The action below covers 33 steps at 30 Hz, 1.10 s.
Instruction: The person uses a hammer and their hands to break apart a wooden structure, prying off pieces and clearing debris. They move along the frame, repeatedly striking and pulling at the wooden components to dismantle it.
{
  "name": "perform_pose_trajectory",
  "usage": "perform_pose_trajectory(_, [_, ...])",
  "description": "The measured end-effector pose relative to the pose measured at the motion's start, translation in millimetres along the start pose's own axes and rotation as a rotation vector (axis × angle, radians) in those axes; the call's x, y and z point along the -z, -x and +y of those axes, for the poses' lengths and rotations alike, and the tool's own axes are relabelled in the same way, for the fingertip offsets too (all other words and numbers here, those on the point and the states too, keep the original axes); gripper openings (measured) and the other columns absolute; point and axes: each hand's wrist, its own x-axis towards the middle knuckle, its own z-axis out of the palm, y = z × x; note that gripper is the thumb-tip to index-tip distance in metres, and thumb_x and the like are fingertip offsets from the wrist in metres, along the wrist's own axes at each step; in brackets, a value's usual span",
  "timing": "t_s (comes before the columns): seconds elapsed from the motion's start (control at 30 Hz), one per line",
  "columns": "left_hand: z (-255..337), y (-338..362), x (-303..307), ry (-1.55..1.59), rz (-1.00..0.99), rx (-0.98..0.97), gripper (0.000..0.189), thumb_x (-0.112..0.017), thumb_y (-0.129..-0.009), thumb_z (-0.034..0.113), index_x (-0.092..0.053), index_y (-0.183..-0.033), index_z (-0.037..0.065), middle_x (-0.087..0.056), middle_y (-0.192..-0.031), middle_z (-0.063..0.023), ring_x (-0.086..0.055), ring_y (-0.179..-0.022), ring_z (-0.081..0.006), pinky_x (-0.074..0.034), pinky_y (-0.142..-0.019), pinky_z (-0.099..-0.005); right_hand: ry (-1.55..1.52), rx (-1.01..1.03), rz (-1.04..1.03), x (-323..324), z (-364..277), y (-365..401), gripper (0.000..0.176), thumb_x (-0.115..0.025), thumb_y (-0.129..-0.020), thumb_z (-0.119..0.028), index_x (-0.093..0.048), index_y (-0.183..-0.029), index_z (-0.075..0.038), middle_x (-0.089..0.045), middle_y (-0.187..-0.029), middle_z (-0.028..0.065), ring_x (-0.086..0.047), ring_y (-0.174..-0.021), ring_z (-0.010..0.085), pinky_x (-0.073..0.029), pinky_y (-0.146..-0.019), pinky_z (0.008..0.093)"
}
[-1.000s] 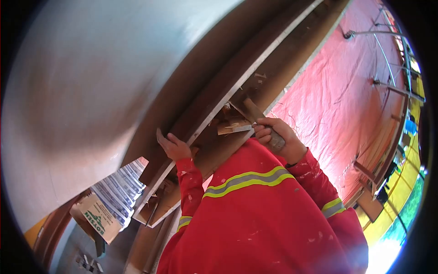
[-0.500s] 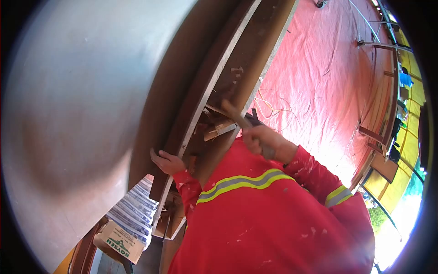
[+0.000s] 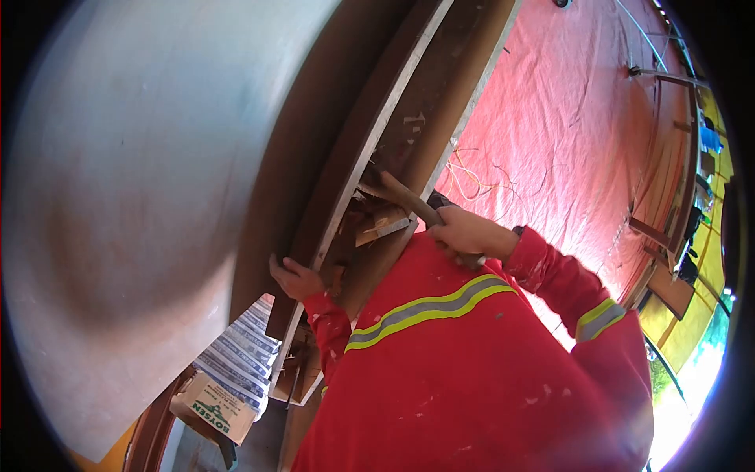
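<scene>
My right hand [image 3: 465, 234] is closed round the wooden handle of a hammer [image 3: 412, 198]. The hammer's dark head is near the light edge of a long brown wooden board [image 3: 358, 149], beside a gap in the frame. Broken pieces of wood [image 3: 382, 226] lie in that gap. My left hand [image 3: 296, 279] rests against the lower part of the brown board, fingers apart and pointing left.
A large pale panel [image 3: 149, 181] fills the left side. Below are a cardboard box [image 3: 212, 407] and striped sacks [image 3: 242, 350]. A pink sheet [image 3: 566, 118] with a thin loose cord [image 3: 480, 187] spreads at the right, past the wooden frame.
The hammer's head has come down closer to the board's edge, and my right hand has shifted slightly right. My left hand stays against the board. The whole view has shifted a little.
</scene>
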Motion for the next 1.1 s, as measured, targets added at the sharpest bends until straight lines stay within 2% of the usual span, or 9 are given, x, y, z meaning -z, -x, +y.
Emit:
perform_pose_trajectory(0.27, [-8, -10, -6, -0.116, 0.085, -0.015, 0.041, -0.045, -0.098, 0.024, -0.050, -0.123, -0.008, -0.053, -0.123, -0.0280, -0.050, -0.116, -0.0428, -0.041, -0.097, -0.0478, 0.195, -0.163, -0.310, 63, -40, -4, 0.022, -0.045, -0.094, -0.019, -0.047, -0.096, 0.002, -0.055, -0.066, 0.0080, -0.058, -0.051, 0.0166, -0.047, -0.045, 0.0317])
perform_pose_trajectory(0.33, [-12, -23, -10, -0.177, 0.121, 0.033, 0.041, -0.044, -0.098, 0.025, -0.052, -0.122, -0.007, -0.055, -0.123, -0.0271, -0.052, -0.114, -0.0423, -0.042, -0.096, -0.0474, 0.292, -0.115, -0.413, 74, -70, -13, 0.022, -0.050, -0.091, -0.018, -0.051, -0.088, 0.003, -0.054, -0.063, 0.0067, -0.055, -0.050, 0.0152, -0.048, -0.045, 0.0302])
perform_pose_trajectory(0.5, [1, -45, -6, -0.181, -0.043, 0.182, 0.040, -0.042, -0.098, 0.031, -0.060, -0.119, 0.002, -0.063, -0.116, -0.0191, -0.060, -0.106, -0.0379, -0.047, -0.089, -0.0468, 0.378, -0.234, -0.245, 116, -125, 14, 0.022, -0.055, -0.090, -0.021, -0.053, -0.087, 0.001, -0.054, -0.064, 0.0043, -0.053, -0.049, 0.0123, -0.046, -0.041, 0.0272])
perform_pose_trajectory(0.67, [11, -8, -7, -0.211, -0.062, 0.225, 0.039, -0.041, -0.097, 0.033, -0.063, -0.117, 0.007, -0.066, -0.113, -0.0147, -0.063, -0.101, -0.0358, -0.049, -0.085, -0.0460, -0.016, -0.327, -0.137, 90, -66, 31, 0.020, -0.058, -0.091, -0.022, -0.051, -0.095, -0.004, -0.051, -0.070, 0.0008, -0.050, -0.049, 0.0093, -0.044, -0.040, 0.0261])
perform_pose_trajectory(0.8, [11, 6, -5, -0.190, -0.050, 0.219, 0.038, -0.042, -0.097, 0.033, -0.064, -0.116, 0.008, -0.067, -0.111, -0.0146, -0.063, -0.099, -0.0358, -0.050, -0.084, -0.0456, -0.841, -0.312, -0.146, 51, -26, 35, 0.015, -0.052, -0.095, -0.018, -0.049, -0.096, -0.003, -0.051, -0.075, 0.0013, -0.046, -0.053, 0.0071, -0.040, -0.043, 0.0216])
perform_pose_trajectory(0.9, [14, 2, -4, -0.193, -0.099, 0.244, 0.037, -0.042, -0.097, 0.034, -0.064, -0.115, 0.010, -0.067, -0.109, -0.0146, -0.063, -0.098, -0.0363, -0.050, -0.083, -0.0463, -1.241, -0.228, -0.315, 59, -25, 24, 0.012, -0.050, -0.096, -0.015, -0.049, -0.093, -0.004, -0.049, -0.072, 0.0004, -0.044, -0.052, 0.0056, -0.038, -0.043, 0.0195])
perform_pose_trajectory(1.0, [18, 3, -5, -0.215, -0.135, 0.265, 0.037, -0.041, -0.097, 0.035, -0.064, -0.115, 0.011, -0.067, -0.108, -0.0145, -0.063, -0.098, -0.0368, -0.049, -0.082, -0.0474, -0.992, 0.099, 0.056, 74, -42, 40, 0.013, -0.051, -0.095, -0.017, -0.049, -0.093, -0.004, -0.048, -0.071, -0.0002, -0.043, -0.051, 0.0060, -0.036, -0.043, 0.0190])
perform_pose_trajectory(1.07, [18, 4, -2, -0.221, -0.153, 0.257, 0.037, -0.040, -0.097, 0.035, -0.063, -0.115, 0.012, -0.067, -0.108, -0.0144, -0.063, -0.098, -0.0373, -0.049, -0.082, -0.0481, -1.021, 0.393, 0.087, 99, -48, 52, 0.014, -0.051, -0.095, -0.018, -0.050, -0.093, -0.004, -0.049, -0.073, 0.0017, -0.043, -0.051, 0.0066, -0.036, -0.043, 0.0194])
perform_pose_trajectory(1.1, [17, 4, -1, -0.214, -0.160, 0.252, 0.038, -0.040, -0.097, 0.035, -0.063, -0.116, 0.012, -0.067, -0.108, -0.0144, -0.063, -0.097, -0.0375, -0.049, -0.082, -0.0485, -1.011, 0.578, 0.289, 97, -59, 63, 0.015, -0.051, -0.095, -0.018, -0.051, -0.094, -0.004, -0.050, -0.074, 0.0024, -0.044, -0.052, 0.0074, -0.036, -0.043, 0.0201])
